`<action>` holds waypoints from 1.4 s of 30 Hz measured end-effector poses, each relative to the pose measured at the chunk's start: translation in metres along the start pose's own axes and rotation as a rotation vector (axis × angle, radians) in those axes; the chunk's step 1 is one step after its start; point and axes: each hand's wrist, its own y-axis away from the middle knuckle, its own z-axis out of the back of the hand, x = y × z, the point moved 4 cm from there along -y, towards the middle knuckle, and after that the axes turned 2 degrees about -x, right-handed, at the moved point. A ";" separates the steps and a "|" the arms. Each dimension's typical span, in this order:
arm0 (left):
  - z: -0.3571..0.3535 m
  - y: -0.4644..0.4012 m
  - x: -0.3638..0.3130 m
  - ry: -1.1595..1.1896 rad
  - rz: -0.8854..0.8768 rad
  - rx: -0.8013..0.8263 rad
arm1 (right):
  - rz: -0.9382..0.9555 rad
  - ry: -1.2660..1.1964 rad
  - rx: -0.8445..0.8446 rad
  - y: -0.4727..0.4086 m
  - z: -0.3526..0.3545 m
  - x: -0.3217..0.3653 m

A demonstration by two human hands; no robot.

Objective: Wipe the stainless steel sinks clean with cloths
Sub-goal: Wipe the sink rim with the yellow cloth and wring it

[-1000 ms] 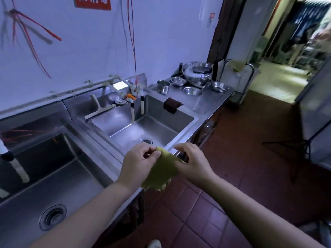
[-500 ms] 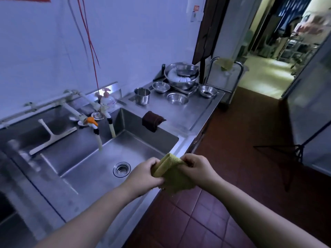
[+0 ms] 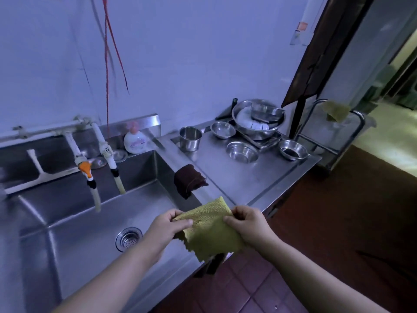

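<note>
A yellow mesh cloth [image 3: 209, 229] is stretched between my two hands above the front rim of the stainless steel sink [image 3: 74, 224]. My left hand [image 3: 165, 230] pinches its left edge between thumb and fingers. My right hand [image 3: 247, 224] grips its right edge. The sink basin has a round drain strainer [image 3: 129, 239] in its floor. A dark brown cloth [image 3: 189, 180] hangs folded over the sink's right wall.
Two taps with hoses [image 3: 99, 177] reach into the basin, a soap bottle [image 3: 134, 139] behind them. Steel bowls [image 3: 242, 151] and a cup [image 3: 190, 138] stand on the counter [image 3: 225, 179] to the right. A trolley [image 3: 334, 132] carries another yellow cloth. Red tile floor [image 3: 327, 233] lies right.
The view has swung right, off the left basin and onto the right one. My hands have spread the bunched yellow cloth out flatter between them.
</note>
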 end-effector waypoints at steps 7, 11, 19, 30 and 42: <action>-0.005 -0.060 0.027 0.658 0.279 -0.172 | -0.051 -0.029 0.170 -0.095 -0.026 -0.008; -0.012 -0.109 0.037 0.669 0.373 -0.053 | -0.100 -0.086 0.183 -0.159 -0.046 -0.006; 0.042 -0.231 0.031 0.467 0.320 -0.353 | -0.120 0.108 0.239 -0.311 -0.094 0.000; 0.131 -0.392 -0.006 0.391 0.108 -0.639 | -0.078 0.149 0.249 -0.491 -0.191 0.015; 0.149 -0.447 0.040 0.324 0.256 -0.706 | 0.022 0.294 0.183 -0.547 -0.236 -0.026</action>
